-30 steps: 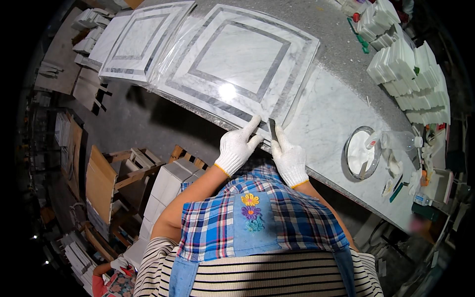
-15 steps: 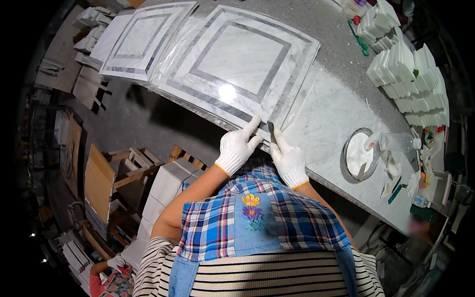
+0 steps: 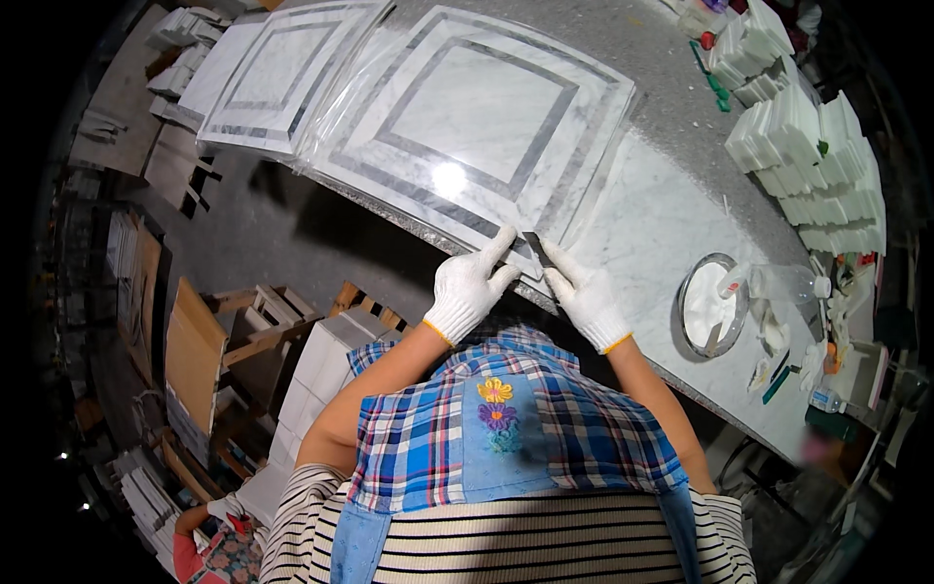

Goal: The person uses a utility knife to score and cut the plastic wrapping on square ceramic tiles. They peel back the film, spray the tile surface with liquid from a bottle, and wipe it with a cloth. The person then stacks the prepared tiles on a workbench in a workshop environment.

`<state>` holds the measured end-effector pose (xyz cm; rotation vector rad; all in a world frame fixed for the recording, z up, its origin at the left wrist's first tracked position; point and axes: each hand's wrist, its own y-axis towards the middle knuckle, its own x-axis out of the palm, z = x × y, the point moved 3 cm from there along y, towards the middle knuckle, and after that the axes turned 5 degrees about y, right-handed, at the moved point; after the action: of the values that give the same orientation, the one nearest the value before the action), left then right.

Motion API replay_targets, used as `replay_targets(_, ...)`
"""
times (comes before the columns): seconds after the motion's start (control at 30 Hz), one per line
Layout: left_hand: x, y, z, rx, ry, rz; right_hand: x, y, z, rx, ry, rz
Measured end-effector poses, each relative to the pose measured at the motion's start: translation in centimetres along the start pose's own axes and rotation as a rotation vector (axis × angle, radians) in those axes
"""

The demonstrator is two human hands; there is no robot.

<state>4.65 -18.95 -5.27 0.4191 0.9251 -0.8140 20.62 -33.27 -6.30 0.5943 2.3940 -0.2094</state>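
Both my hands wear white knit gloves with orange cuffs. My left hand (image 3: 469, 287) rests at the near corner of a square marble panel (image 3: 467, 107), thumb and forefinger stretched apart over its edge; its other fingers are mostly hidden. In my right hand (image 3: 587, 294) is a thin, dark, flat blade like a scraper (image 3: 531, 243), pinched by the fingers, its tip near that same corner. Grey bands form two nested squares on the pale panel, and light glares off its surface. Clear plastic wrap (image 3: 336, 107) lies along the panel's left side.
A similar panel (image 3: 282, 73) lies further left on the bench. To the right stand a metal bowl of white paste (image 3: 708, 307), a clear plastic bottle (image 3: 783, 282) and stacked white tiles (image 3: 803, 146). Wooden crates (image 3: 199, 350) and another person's sleeve (image 3: 190, 555) are at lower left.
My right hand has shifted slightly right and its thumb has spread away from the blade. The left hand stays nearly in place at the corner.
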Motion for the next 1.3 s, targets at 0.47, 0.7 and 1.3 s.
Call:
replay_targets(0.47, 0.1, 0.0, 0.0, -0.053, -0.008, -0.046, -1.7, 2.0, -1.5, -0.094, -0.111, -0.095)
replay_targets(0.7, 0.4, -0.1, -0.3, -0.073, -0.008, -0.049, -2.0, 2.3, -1.7, -0.096, -0.186, -0.164)
replay_targets(1.3, 0.7, -0.1, -0.5, -0.001, 0.02, 0.024, -2.7, 2.5, -2.1, -0.132, -0.195, -0.261)
